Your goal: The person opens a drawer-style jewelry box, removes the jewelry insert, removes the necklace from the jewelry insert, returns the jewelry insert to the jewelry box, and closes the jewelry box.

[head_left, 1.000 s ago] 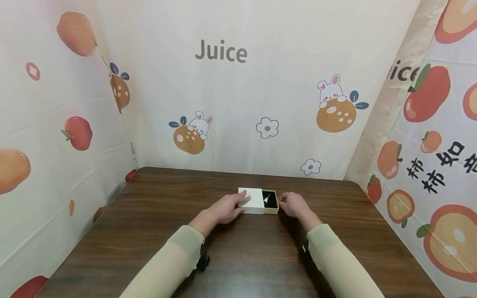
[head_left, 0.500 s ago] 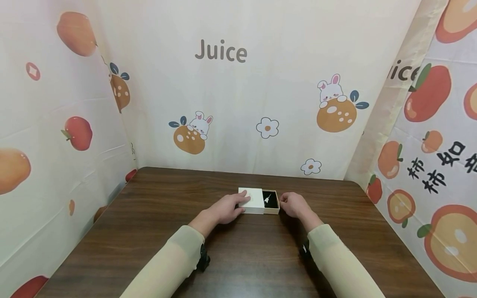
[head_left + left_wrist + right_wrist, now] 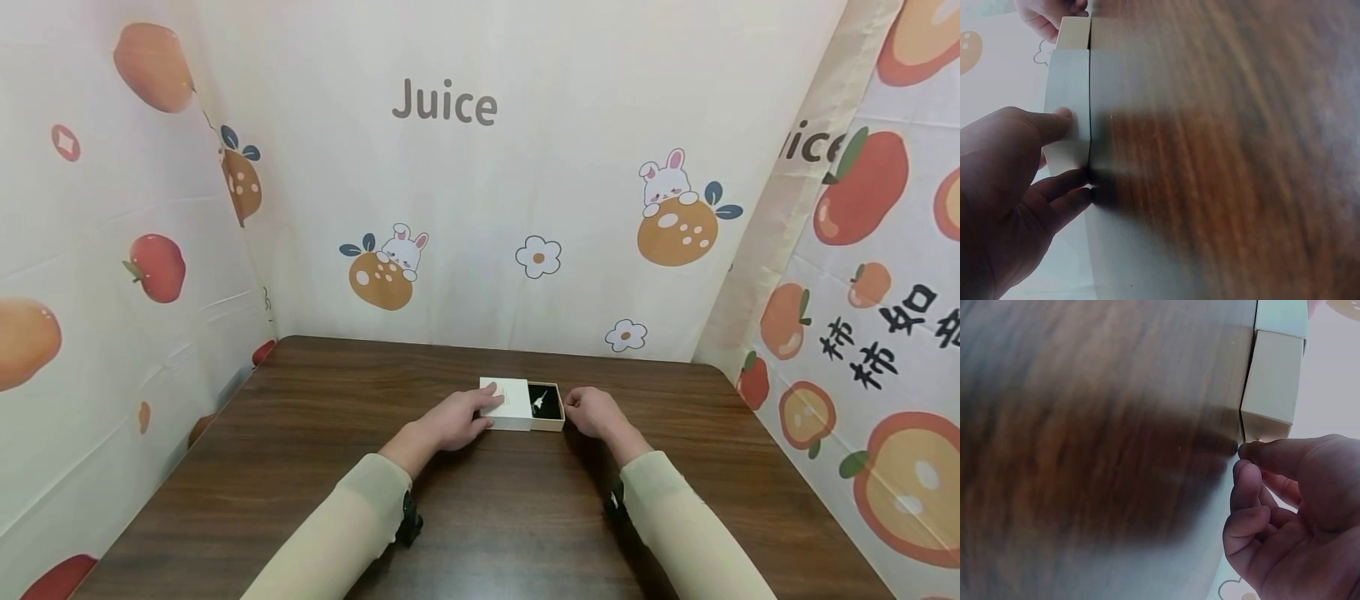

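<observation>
A white jewelry box sleeve [image 3: 510,402] lies on the dark wooden table, with its cream drawer [image 3: 547,424] sticking out to the right. On the drawer's black lining sits a small silver ornament [image 3: 538,402], too small to tell its exact kind. My left hand [image 3: 453,419] grips the sleeve's left end; in the left wrist view its thumb presses the sleeve's front side [image 3: 1067,84]. My right hand [image 3: 596,414] is at the drawer's outer end, thumb and forefinger pinched together there. The right wrist view shows the fingertips against that end; what exactly they pinch is mostly hidden.
The brown tabletop [image 3: 360,375] extends around the box on all sides. Behind it hangs a cream curtain [image 3: 465,183] with fruit and rabbit prints, and printed cloths flank the left and right. Black straps sit on both wrists.
The drawer has slid slightly farther right out of the sleeve, the right hand moving right with it. The left hand and the sleeve have stayed in place.
</observation>
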The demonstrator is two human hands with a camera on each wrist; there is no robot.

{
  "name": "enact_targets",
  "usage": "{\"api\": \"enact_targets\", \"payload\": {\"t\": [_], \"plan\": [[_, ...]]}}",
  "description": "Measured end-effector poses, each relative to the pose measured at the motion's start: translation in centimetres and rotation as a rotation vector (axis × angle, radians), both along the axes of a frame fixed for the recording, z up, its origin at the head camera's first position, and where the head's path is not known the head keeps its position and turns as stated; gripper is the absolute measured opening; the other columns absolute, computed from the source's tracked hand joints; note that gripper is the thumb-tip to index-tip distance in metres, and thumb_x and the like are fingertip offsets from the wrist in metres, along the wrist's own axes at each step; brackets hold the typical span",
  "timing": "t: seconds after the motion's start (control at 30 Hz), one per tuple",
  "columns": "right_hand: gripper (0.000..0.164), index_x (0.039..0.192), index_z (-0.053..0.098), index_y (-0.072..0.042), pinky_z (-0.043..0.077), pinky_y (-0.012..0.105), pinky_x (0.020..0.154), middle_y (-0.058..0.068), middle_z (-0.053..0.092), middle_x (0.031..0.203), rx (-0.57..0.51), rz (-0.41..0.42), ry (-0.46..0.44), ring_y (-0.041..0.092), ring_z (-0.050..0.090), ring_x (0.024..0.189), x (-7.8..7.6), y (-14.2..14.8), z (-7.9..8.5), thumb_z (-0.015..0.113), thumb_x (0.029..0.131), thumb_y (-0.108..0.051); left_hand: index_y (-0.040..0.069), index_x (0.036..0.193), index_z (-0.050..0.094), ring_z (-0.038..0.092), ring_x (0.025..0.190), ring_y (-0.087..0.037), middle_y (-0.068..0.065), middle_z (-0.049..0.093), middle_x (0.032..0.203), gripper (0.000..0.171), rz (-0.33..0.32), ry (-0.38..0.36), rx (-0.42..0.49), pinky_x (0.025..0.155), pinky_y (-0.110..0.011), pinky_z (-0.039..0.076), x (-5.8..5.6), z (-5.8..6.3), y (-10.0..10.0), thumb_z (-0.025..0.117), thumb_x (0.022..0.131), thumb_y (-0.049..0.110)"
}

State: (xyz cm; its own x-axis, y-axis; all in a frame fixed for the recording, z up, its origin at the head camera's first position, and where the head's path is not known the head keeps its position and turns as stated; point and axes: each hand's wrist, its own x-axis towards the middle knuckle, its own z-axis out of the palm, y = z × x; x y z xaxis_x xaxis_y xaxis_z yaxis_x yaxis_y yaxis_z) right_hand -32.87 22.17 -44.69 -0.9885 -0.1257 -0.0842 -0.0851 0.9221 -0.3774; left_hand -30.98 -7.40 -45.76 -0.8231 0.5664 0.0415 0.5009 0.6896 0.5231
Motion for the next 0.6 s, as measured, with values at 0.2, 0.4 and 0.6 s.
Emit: {"api": "enact_targets", "payload": {"t": [0.2, 0.4, 0.6], "plan": [[0.015, 0.103, 0.074, -0.008, 0.053, 0.036, 0.075, 0.008, 0.068, 0.091, -0.012, -0.014, -0.020, 0.023, 0.061, 0.082, 0.1, 0.2, 0.1, 0.063, 0.109, -0.015, 0.014, 0.164, 0.054, 0.045, 0.161, -0.033, -0.010, 0.038, 0.178, 0.051, 0.001, 0.005, -0.003, 0.131, -0.050, 0.041, 0.1, 0.0, 0.1, 0.062, 0.113, 0.020], [0.015, 0.101, 0.074, -0.008, 0.055, 0.037, 0.078, 0.007, 0.071, 0.089, -0.010, 0.000, 0.004, 0.022, 0.062, 0.081, 0.1, 0.7, -0.1, 0.063, 0.108, -0.015, 0.014, 0.163, 0.054, 0.045, 0.161, -0.034, -0.011, 0.039, 0.178, 0.051, -0.003, 0.013, -0.001, 0.130, -0.051, 0.041, 0.2, 0.1, 0.1, 0.062, 0.113, 0.020], [0.015, 0.101, 0.074, -0.007, 0.056, 0.035, 0.074, 0.004, 0.072, 0.082, -0.067, 0.003, -0.022, 0.015, 0.069, 0.072, 0.0, 1.0, -0.2, 0.061, 0.108, -0.013, 0.013, 0.163, 0.054, 0.045, 0.161, -0.034, -0.012, 0.039, 0.177, 0.051, -0.006, 0.013, 0.008, 0.130, -0.051, 0.041, 0.2, 0.1, 0.0, 0.062, 0.113, 0.018]]}}
